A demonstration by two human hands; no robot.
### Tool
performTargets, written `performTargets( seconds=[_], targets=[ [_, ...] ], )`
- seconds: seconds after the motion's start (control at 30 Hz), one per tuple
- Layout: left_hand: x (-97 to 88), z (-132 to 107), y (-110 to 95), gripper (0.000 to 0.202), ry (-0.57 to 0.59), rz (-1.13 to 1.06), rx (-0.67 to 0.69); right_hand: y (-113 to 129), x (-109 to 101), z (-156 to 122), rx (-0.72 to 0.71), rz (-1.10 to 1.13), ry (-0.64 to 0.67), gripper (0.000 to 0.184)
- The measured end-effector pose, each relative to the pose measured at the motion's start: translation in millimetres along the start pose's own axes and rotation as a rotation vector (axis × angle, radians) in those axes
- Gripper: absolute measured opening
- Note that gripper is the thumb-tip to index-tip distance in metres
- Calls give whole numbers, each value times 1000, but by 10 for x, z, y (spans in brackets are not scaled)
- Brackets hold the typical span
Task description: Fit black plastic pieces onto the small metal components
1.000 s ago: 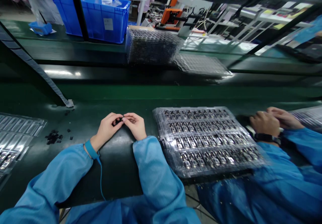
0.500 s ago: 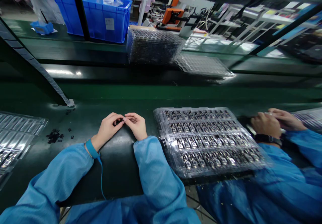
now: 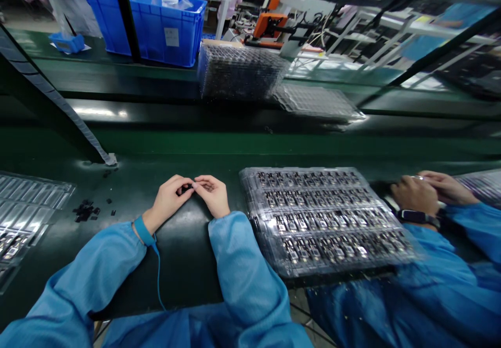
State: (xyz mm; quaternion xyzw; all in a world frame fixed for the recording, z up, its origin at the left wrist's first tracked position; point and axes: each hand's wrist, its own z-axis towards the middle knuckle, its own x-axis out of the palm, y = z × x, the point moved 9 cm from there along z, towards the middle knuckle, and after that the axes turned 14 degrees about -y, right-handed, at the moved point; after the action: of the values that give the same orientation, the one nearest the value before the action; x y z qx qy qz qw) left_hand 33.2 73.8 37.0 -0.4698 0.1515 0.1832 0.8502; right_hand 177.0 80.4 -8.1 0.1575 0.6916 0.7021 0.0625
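My left hand [image 3: 172,195] and my right hand [image 3: 212,193] meet fingertip to fingertip above the dark green bench [image 3: 183,264]. Between them is a small dark part [image 3: 185,187], mostly covered by the fingers; its kind I cannot make out. Both hands are closed in a pinch on it. A blue wrist strap [image 3: 144,230] with a thin cord circles my left wrist. Right of my hands lies a stack of clear plastic trays [image 3: 250,202], the top one filled with rows of small electronic modules [image 3: 301,223]. A loose pile of small black pieces [image 3: 85,211] lies left of my hands.
At far left lies another clear tray [image 3: 35,194], partly filled. A co-worker's hands [image 3: 417,194] are busy beyond the tray stack. Across the bench stand a blue bin [image 3: 164,30], a tall tray stack [image 3: 238,74] and a flat tray [image 3: 319,100]. A slanted post [image 3: 58,97] rises at left.
My hands keep the same pinch at nearly the same place. The whole view has shifted very slightly, and a blue-sleeved person's arm now shows in the background at upper right.
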Motion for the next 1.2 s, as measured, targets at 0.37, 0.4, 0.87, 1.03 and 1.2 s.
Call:
performTargets(
  seconds=[0.37, 0.4, 0.87, 1.03, 1.2],
  targets=[
    [-5, 0, -5, 12, -2, 2, 4, -1, -3, 2, -3, -4, -6, 30],
    [-6, 1, -5, 12, -3, 2, 4, 0, -3, 1, -3, -7, -7, 30],
    [5, 3, -3, 10, 2, 16, 2, -5, -1, -2, -3, 10, 1, 28],
    [8, 2, -8, 10, 7, 14, 0, 12, -6, -1, -10, -21, -6, 30],
    [6, 2, -10, 10, 8, 15, -3, 13, -6, 0, -9, -17, -1, 30]
  ],
)
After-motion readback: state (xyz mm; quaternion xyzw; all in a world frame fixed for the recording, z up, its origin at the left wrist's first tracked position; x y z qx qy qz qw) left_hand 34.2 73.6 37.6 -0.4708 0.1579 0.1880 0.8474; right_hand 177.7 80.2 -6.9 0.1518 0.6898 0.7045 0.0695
